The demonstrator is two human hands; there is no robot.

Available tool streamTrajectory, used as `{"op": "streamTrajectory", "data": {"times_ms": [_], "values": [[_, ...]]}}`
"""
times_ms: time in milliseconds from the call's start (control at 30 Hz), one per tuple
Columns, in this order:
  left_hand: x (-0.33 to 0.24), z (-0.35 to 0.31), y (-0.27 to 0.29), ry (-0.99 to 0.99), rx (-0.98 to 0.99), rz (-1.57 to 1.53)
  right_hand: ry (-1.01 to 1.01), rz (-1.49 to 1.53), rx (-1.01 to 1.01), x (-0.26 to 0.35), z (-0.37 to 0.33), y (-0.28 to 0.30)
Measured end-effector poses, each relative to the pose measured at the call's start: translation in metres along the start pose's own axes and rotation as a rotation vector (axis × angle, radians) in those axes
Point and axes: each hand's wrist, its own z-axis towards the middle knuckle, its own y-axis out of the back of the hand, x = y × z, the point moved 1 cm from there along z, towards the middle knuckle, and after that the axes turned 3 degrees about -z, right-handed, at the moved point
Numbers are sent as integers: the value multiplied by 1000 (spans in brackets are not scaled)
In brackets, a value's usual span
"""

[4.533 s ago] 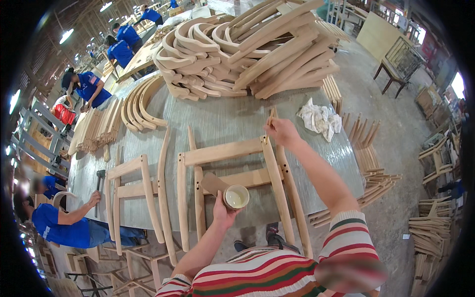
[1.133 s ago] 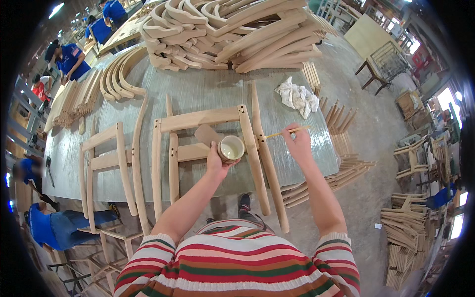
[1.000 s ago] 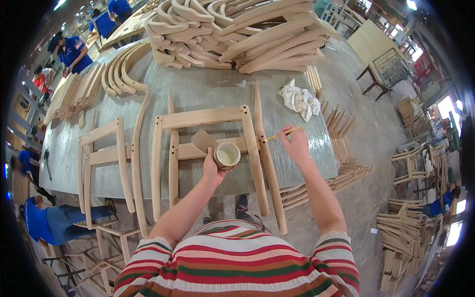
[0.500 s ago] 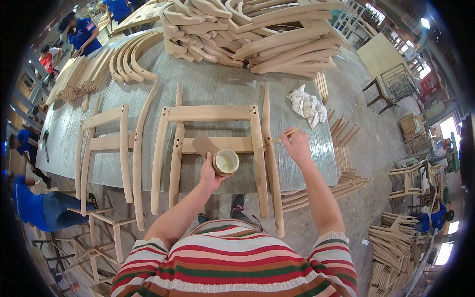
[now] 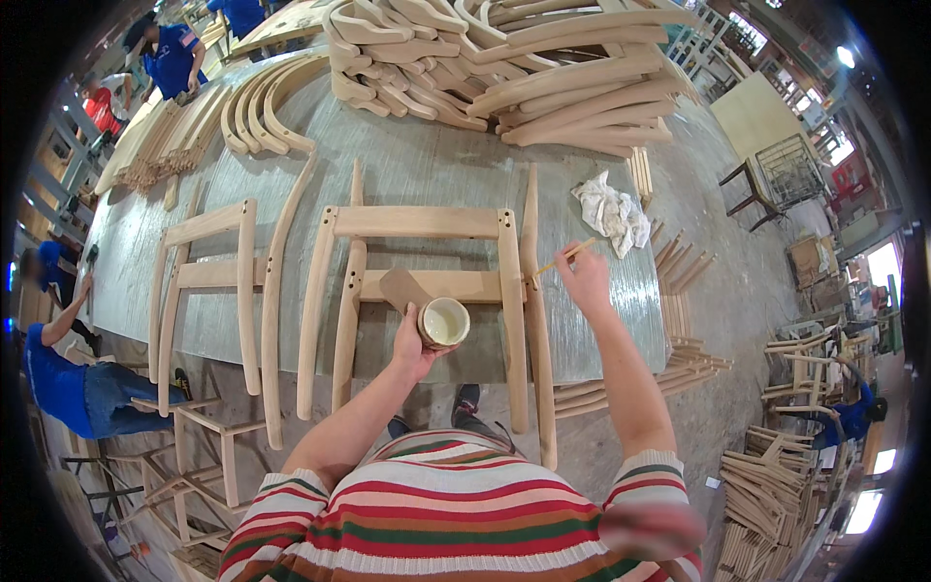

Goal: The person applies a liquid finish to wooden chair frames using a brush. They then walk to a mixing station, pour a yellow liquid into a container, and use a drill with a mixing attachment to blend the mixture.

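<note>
The sweater (image 5: 417, 504) below the worktop's near edge is striped crosswise in cream, red, pale pink, rusty brown and dark green. The worktop (image 5: 441, 170) itself is silvery grey, streaked with pale glare. Toward its near edge, the larger chair frame (image 5: 417, 222) is light tan with small, dark round spots; the smaller frame (image 5: 202, 227) nearer the left edge matches it. The cup (image 5: 465, 336) is cream, its liquid (image 5: 443, 321) milky pale green, the flat piece (image 5: 401, 289) beside it dull brown. The brush (image 5: 574, 251) is yellowish. By the right edge, the rag (image 5: 611, 214) is white. Beyond the left edge, a worker's shirt (image 5: 50, 386) is bright blue above blue jeans (image 5: 131, 398).
</note>
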Motion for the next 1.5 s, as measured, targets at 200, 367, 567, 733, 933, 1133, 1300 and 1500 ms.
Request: {"op": "streamTrajectory", "data": {"times_ms": [200, 367, 567, 733, 933, 1133, 1300, 1500], "values": [[1, 1, 2, 2, -34, -18, 100, -231, 109, 0, 5, -13], [1, 0, -1, 9, -32, -13, 63, -196, 136, 6, 11, -9], [0, -3, -2, 4, -33, 2, -8, -79, 141, 0, 7, 8], [-1, -7, 5, 5, -60, 44, -20, -73, 139, 3, -2, 15], [8, -10, 0, 15, -43, 26, 76, -247, 121, 6, -12, -3], [3, -16, -2, 39, -23, 62, 82, -306, 85, 1, -10, 8], [-7, -16, -3, -2, -20, 94, 129, -167, 264, 7, -16, 21], [-18, -2, -19, -56, 25, 135, 72, 104, 452, -1, -20, 50]]}}
